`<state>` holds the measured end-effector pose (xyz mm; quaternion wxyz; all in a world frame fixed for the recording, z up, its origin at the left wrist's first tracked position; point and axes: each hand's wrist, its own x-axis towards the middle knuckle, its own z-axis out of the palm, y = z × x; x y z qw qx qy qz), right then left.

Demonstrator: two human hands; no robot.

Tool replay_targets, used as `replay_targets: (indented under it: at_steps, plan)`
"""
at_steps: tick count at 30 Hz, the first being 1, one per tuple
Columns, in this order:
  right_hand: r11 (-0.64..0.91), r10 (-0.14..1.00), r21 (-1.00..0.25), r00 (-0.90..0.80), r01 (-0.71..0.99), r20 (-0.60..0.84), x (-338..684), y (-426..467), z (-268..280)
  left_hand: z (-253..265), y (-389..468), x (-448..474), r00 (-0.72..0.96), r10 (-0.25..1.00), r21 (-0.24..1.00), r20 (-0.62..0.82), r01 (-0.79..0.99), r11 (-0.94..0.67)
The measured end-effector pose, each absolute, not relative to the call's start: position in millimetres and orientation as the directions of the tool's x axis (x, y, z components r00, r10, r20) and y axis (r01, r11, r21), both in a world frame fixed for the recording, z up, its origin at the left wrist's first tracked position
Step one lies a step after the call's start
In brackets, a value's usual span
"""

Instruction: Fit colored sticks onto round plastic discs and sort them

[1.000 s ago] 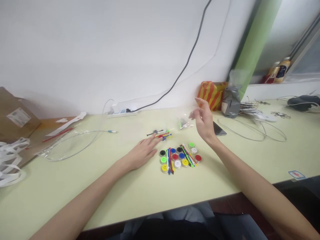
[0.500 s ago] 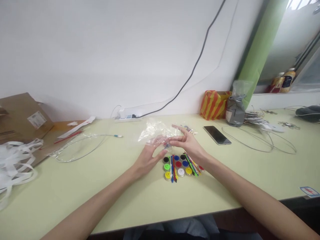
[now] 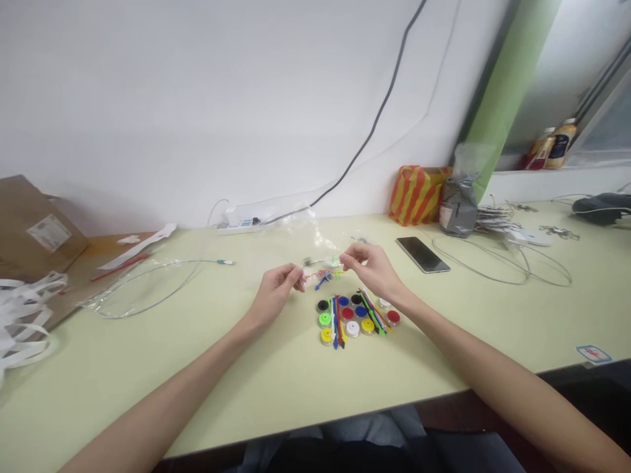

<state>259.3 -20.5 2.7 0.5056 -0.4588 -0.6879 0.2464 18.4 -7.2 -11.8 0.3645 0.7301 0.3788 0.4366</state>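
Note:
A clear plastic bag (image 3: 286, 246) lies between my hands. My left hand (image 3: 276, 289) pinches its left front edge, and my right hand (image 3: 371, 266) pinches its right side. Several coloured arrow pieces, among them a blue arrow (image 3: 323, 282), show at the bag's near edge; whether they are inside it I cannot tell. Closer to me, round pieces with coloured caps stand in rows on the table, such as a yellow-capped one (image 3: 367, 326) and a red-capped one (image 3: 393, 318). Two bundles of plastic arrows, the left bundle (image 3: 337, 322) and the right bundle (image 3: 373, 310), lie among them.
A black phone (image 3: 422, 255) lies to the right, near a looped cable (image 3: 497, 277). Behind it stand a striped bag (image 3: 417, 197) and a grey bag (image 3: 458, 207). A power strip (image 3: 241, 220) sits by the wall. Cardboard (image 3: 37, 226) and white strips (image 3: 24, 312) occupy the left.
My hands have moved apart and their fingers have closed on the bag's edges. Coloured arrows now show between them. The view has shifted slightly.

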Motion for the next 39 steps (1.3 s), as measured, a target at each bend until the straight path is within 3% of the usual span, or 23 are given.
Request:
replay_targets:
  at_steps: [4,9,17,22,25,29,35,39]
  plan:
    - [0.495,0.849,-0.738,-0.076,0.459,0.522,258.9,-16.2,-3.3,-9.1,-6.7,16.7,0.328,0.880,0.853,0.344,0.283,-0.439]
    - [0.512,0.856,-0.793,-0.116,0.330,0.504,256.9,-20.0,0.7,-7.1,-16.4,20.5,0.344,0.900,0.851,0.268,0.354,-0.388]
    - [0.500,0.859,-0.770,-0.115,0.397,0.498,260.4,-15.4,-0.7,-6.8,-13.5,19.1,0.361,0.891,0.812,0.275,0.409,-0.416]
    - [0.478,0.878,-0.806,-0.195,0.349,0.436,256.9,-23.8,5.2,-4.0,-12.5,13.9,0.374,0.874,0.824,0.310,0.353,-0.443]
    - [0.500,0.865,-0.787,-0.251,0.361,0.435,252.8,-30.1,9.3,-4.7,-7.3,11.4,0.286,0.894,0.862,0.344,0.282,-0.422]
    - [0.500,0.866,-0.780,-0.227,0.376,0.446,251.9,-29.6,8.8,-5.4,1.6,7.4,0.179,0.914,0.896,0.364,0.200,-0.396]
    - [0.522,0.852,-0.766,-0.271,0.375,0.447,253.9,-26.6,4.8,-5.8,2.1,1.2,0.199,0.913,0.914,0.355,0.132,-0.384]
    - [0.495,0.869,-0.807,-0.179,0.323,0.461,254.5,-24.1,3.3,-6.1,-0.5,2.8,0.229,0.906,0.916,0.356,0.109,-0.387]
